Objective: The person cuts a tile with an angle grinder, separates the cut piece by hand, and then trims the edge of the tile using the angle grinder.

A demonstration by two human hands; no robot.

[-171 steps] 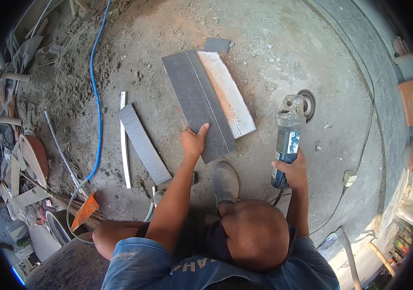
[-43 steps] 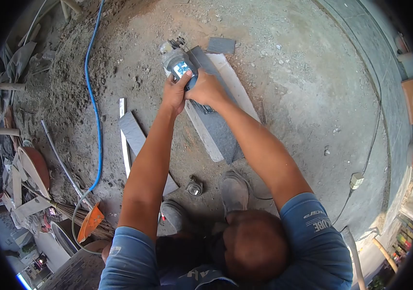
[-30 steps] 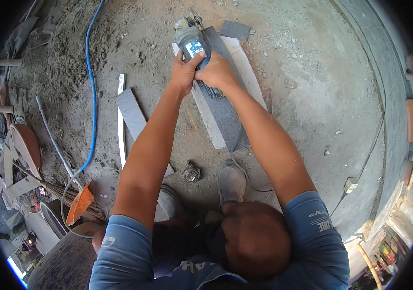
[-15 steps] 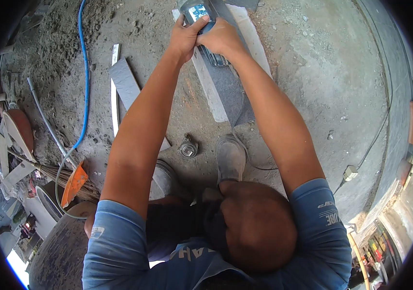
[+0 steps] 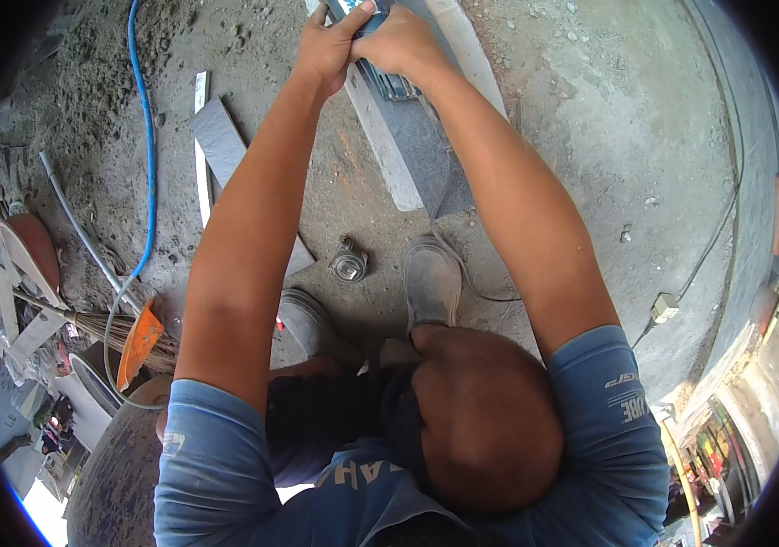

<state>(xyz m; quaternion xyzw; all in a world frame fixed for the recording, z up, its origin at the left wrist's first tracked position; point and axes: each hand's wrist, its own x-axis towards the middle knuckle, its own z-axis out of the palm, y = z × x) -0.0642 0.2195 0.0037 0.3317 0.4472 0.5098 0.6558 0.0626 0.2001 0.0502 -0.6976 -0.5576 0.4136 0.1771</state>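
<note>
At the top of the head view, both my hands are closed round a blue corded power tool (image 5: 391,84). My left hand (image 5: 324,53) grips its left side, with the thumb over the top. My right hand (image 5: 403,44) wraps the body from the right, touching the left hand. The tool rests on or just over a long dark grey tile (image 5: 417,150), which lies on a paler slab (image 5: 380,150). Its front end is cut off by the frame edge, so I cannot see the blade or disc. A cord (image 5: 444,232) runs back from it past my right shoe.
A small metal fitting (image 5: 349,263) sits on the ground between my shoes. Left of my arm lie a tile strip (image 5: 216,132), a white strip (image 5: 201,164) and a blue hose (image 5: 147,137). Farther left are an orange piece (image 5: 141,342) and a broom (image 5: 88,326). A cord connector (image 5: 664,308) lies right.
My hands and the tool have shifted up and slightly left in the view, so less of the tool shows. The ground items have also shifted slightly up and left. Both hands keep their grip.
</note>
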